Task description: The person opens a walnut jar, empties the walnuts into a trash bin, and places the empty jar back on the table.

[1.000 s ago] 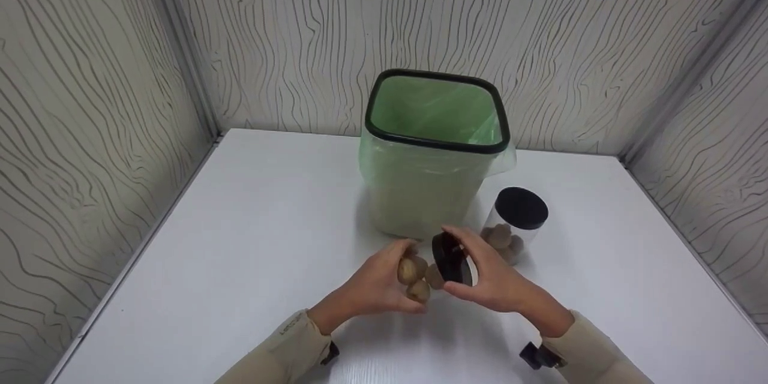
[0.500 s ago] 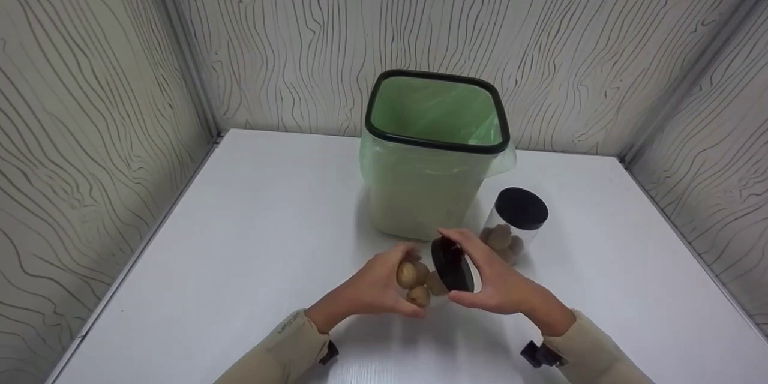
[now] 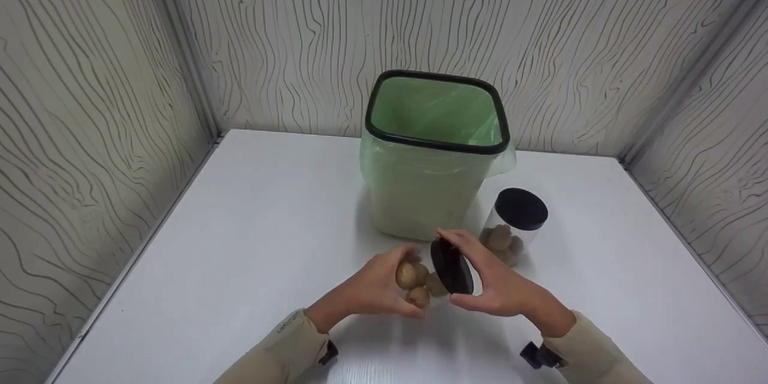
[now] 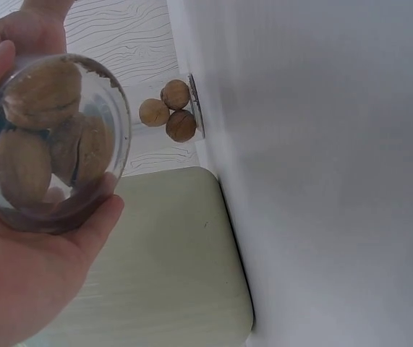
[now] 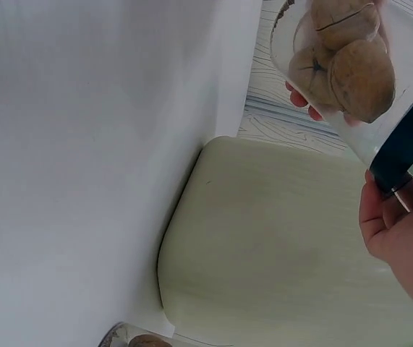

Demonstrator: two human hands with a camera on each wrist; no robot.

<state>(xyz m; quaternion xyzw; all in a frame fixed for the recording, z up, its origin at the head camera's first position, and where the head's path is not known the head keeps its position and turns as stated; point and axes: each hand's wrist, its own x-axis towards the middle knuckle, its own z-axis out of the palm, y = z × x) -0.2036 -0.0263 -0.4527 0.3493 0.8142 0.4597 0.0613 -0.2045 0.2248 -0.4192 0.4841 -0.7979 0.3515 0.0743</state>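
In the head view, a clear jar of walnuts (image 3: pixel 410 275) lies tilted between my two hands above the table. My left hand (image 3: pixel 373 285) holds it round its base end, with the thumb and fingers curved about the clear wall. My right hand (image 3: pixel 495 281) grips the black lid (image 3: pixel 451 267), which sits at the jar's right end. From the right wrist view, several walnuts (image 5: pixel 364 81) rest inside the clear jar (image 5: pixel 407 36), and my fingers hold the lid's edge. Facing the left wrist camera is the jar's round base (image 4: pixel 124 130).
A pale green waste bin (image 3: pixel 414 198) with a black rim and green liner stands just behind my hands. Right of it, a second walnut jar (image 3: pixel 521 210) stands upright with a black lid on. Patterned panels (image 3: pixel 300 42) border the white table (image 3: pixel 240 210).
My right hand has shifted slightly down over the lid, and the lid has tipped so more of its black top shows. The left hand keeps its grip on the jar, nearly unmoved.
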